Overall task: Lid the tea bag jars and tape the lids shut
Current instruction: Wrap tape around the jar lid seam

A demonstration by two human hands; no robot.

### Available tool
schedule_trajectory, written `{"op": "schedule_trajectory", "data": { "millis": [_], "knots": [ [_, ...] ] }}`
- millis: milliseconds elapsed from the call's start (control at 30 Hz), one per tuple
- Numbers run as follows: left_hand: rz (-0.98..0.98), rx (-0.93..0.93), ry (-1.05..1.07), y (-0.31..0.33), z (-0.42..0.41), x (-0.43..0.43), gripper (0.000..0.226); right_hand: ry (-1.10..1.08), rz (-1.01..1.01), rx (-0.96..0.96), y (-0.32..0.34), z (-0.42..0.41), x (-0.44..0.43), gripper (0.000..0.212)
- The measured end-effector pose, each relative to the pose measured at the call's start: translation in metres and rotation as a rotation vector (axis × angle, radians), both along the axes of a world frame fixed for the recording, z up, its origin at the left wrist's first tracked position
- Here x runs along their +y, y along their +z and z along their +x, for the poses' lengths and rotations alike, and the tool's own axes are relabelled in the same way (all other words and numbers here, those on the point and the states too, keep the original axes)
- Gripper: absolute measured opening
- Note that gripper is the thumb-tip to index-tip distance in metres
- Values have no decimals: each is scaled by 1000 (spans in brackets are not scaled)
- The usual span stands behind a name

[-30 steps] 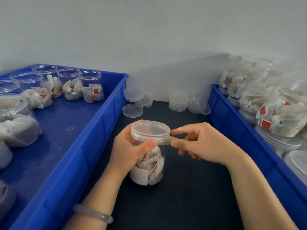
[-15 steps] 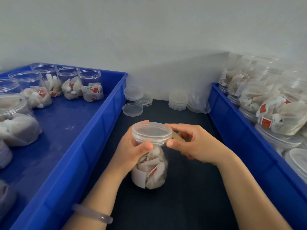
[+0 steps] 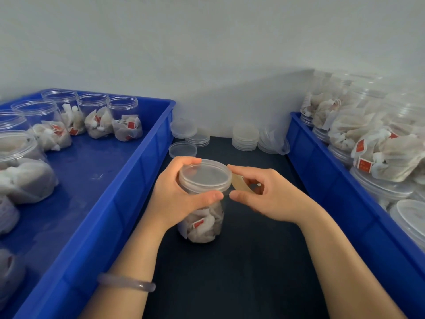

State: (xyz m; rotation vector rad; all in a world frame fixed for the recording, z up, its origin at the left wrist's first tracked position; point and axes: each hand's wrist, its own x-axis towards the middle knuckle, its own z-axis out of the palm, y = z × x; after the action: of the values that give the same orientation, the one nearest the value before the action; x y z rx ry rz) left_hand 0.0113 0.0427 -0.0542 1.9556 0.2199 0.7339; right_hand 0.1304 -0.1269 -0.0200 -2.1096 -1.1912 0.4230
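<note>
A bracelet rings the left wrist nearest the camera, over the dark tabletop; both forearms reach in to the jar, which stands upright on the tabletop between two blue crates, tea bags inside and its lid on. The left hand grips the jar just under the lid, fingers curled over the far rim, thumb across the front; a second ago that thumb sat further left, and now its tip nearly meets the right thumb. The right hand pinches a tan strip of tape between thumb and forefinger; a second ago it held the strip drawn out well off the jar, now it is just beside the lid's right edge, the strip short and slanted. The jar has turned too; the white label that faced front is out of sight and a red tag shows. Whether the tape touches the lid I cannot tell; the left hand hides the jar's upper left wall. Beyond, a loose lid lies by the left crate; stacks of lids stand against the wall; open jars stand in the left crate, lidded jars lie piled in the right crate.
</note>
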Motion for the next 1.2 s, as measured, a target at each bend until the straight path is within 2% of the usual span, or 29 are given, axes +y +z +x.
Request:
{"op": "schedule_trajectory", "data": {
  "millis": [67,167,300,367,433,500,567,633,733,800,867,933,1067,1100,1200],
  "knots": [
    [7,52,-48,2,-1,2,70,-59,28,-64,-2,-2,4,60],
    [97,235,-110,18,-1,9,70,-77,92,-73,-6,-5,8,50],
    [371,577,-125,55,19,7,72,-153,28,-146,-7,-2,1,50],
    [547,672,-105,68,32,-2,78,-158,37,-175,-9,-3,1,47],
    [632,734,-97,74,42,-8,90,-153,77,-156,-12,-5,3,44],
    [683,768,-101,76,48,-7,110,-163,91,-132,-15,-5,5,48],
    [710,760,-109,77,48,-2,110,-180,77,-106,-17,-3,7,50],
    [595,706,-117,73,43,4,102,-181,88,-22,-18,-1,9,46],
    [305,584,-105,60,35,5,98,-139,203,164,-14,3,8,37],
    [268,528,-110,50,33,-2,105,-113,195,203,-9,8,-1,43],
    [294,544,-149,49,34,-9,111,-93,112,205,-3,12,-10,50],
    [339,630,-183,57,36,-12,107,-75,46,210,0,15,-14,54],
    [636,880,-67,78,52,-27,94,-33,3,217,3,17,-20,49],
    [651,912,-53,80,56,-34,92,-30,1,214,3,18,-21,47],
    [691,884,-36,72,68,-49,78,-66,6,174,3,18,-19,45]
  ]
}}
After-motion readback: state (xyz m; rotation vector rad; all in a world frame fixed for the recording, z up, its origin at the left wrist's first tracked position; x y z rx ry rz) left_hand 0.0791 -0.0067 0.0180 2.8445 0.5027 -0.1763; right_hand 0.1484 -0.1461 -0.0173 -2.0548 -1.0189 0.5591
